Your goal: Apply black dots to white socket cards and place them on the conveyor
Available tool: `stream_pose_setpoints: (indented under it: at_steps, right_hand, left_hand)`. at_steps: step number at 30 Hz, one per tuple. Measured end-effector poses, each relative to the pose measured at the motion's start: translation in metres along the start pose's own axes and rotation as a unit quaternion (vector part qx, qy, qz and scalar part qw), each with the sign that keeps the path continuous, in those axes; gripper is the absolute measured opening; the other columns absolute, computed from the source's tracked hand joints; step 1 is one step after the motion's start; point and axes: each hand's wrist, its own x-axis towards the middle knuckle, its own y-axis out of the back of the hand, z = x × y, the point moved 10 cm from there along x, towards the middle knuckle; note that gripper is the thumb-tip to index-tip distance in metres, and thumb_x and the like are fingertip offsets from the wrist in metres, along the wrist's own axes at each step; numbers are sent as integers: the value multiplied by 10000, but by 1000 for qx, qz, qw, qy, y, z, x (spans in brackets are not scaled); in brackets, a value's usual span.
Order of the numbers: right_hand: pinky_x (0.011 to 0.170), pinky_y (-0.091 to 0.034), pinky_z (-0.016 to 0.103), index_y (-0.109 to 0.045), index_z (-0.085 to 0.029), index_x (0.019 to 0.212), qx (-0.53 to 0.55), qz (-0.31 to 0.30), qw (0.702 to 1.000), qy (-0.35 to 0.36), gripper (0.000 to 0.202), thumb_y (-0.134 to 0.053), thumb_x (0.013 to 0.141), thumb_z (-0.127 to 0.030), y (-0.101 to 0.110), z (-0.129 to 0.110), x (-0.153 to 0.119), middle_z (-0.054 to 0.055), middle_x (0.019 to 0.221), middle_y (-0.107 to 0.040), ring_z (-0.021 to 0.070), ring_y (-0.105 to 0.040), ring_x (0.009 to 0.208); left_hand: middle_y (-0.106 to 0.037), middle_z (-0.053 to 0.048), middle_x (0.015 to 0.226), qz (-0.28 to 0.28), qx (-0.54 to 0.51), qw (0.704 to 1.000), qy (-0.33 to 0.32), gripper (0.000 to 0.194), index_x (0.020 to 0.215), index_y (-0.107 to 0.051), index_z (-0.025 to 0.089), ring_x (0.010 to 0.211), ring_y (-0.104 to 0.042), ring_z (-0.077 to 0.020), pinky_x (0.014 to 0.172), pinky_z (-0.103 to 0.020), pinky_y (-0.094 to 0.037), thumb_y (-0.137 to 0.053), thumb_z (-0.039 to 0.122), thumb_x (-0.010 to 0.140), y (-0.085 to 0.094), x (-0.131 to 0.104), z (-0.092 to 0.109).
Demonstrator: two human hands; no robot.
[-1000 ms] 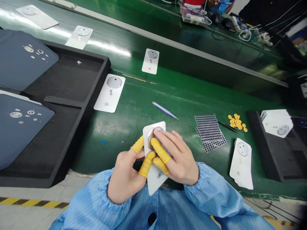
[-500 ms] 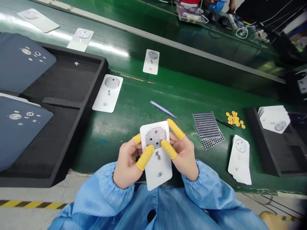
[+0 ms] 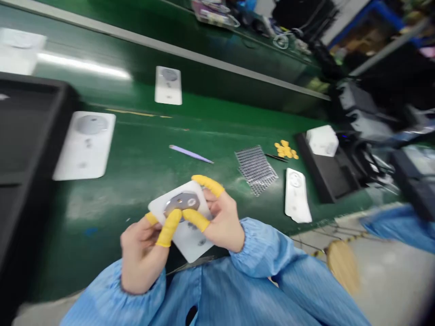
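Between my hands is a white card-shaped panel (image 3: 190,235) with a grey octagonal plate near its top, tilted over the bench's front edge. My left hand (image 3: 144,251) grips its left side, the thumb pressed on the grey plate. On the right side my right hand (image 3: 220,217) holds it too, its thumb beside the left one and a finger at the top corner. Yellow covers sit on the thumbs and some fingertips. Beyond the panel lie purple tweezers (image 3: 191,154) and, to the right, sheets of small dark dots (image 3: 256,167).
Similar white panels lie at the left (image 3: 86,147), at the back (image 3: 168,86) and stacked at the right (image 3: 296,197). Yellow pieces (image 3: 285,149) and black tweezers (image 3: 276,157) are near a black tray (image 3: 319,174). A larger black tray (image 3: 27,131) stands at far left. A blue sleeve (image 3: 401,226) shows at right.
The view has swung right, so the bench items appear further left. The held panel has turned and tilted, with both hands still on it. A blue sleeve has come into view at right.
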Motion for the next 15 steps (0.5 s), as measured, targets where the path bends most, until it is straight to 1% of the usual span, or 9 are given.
stream_pose_setpoints:
  at_steps: [2,3,4,5,6,8,10,12,15]
  right_hand:
    - [672,-619,304,-486,-246,1273,-5,-8,1000,-23,725,-813,643,-391,13,5,1,24,957,-714,160,-709,743]
    - [640,-619,305,-488,-244,1272,-11,-1,999,-35,730,-813,638,-405,28,4,-1,21,943,-716,160,-707,725]
    - [623,-619,303,-508,-238,1252,-27,25,999,-38,704,-812,639,-406,53,0,-4,23,941,-720,162,-707,723]
    - [620,-619,302,-536,-229,1220,-50,69,996,-32,657,-810,646,-395,84,-9,-9,29,948,-723,167,-709,738]
    - [634,-616,294,-574,-215,1168,-84,146,986,-5,576,-803,663,-370,124,-24,-18,39,965,-725,164,-709,755]
    - [717,-607,306,-603,-193,1120,-139,314,936,73,479,-783,695,-318,203,-60,-44,61,987,-726,176,-707,852]
    - [801,-588,334,-596,-182,1130,-129,409,895,121,557,-820,630,-284,255,-79,-66,50,952,-731,179,-700,895]
    - [854,-569,363,-589,-180,1145,-116,437,882,129,617,-837,589,-280,281,-80,-75,42,932,-733,180,-698,903]
    - [872,-559,388,-564,-178,1198,-152,435,878,131,651,-821,613,-305,292,-76,-79,66,991,-724,190,-696,922]
  left_hand:
    - [-732,12,639,-18,31,999,16,201,846,-736,175,540,-669,-145,513,-175,-539,-779,276,678,-6,1,-11]
    - [-739,11,665,-40,26,999,26,230,890,-729,177,562,-680,-149,535,-183,-553,-768,298,698,-12,2,-15]
    - [-750,5,709,-63,5,997,36,263,956,-715,178,596,-693,-157,569,-200,-572,-738,323,738,-18,2,-17]
    - [-758,-4,761,-76,-26,996,46,298,1032,-691,175,637,-706,-166,609,-224,-590,-699,340,783,-22,2,-16]
    - [-761,-11,801,-73,-55,994,58,325,1096,-662,169,673,-713,-172,648,-247,-602,-661,344,822,-23,3,-14]
    - [-758,-14,810,-25,-83,992,91,343,1151,-626,147,701,-718,-177,683,-279,-612,-629,324,857,-15,5,-12]
    - [-750,-5,755,15,-66,990,127,332,1128,-629,127,675,-715,-176,663,-287,-614,-649,302,847,-8,6,-15]
    - [-748,-12,754,6,-41,989,140,310,1083,-644,122,677,-713,-180,665,-299,-615,-662,304,833,-11,5,-19]
    - [-756,-38,824,-71,-18,993,97,290,1050,-665,162,735,-721,-191,720,-307,-618,-667,335,818,-31,1,-23]
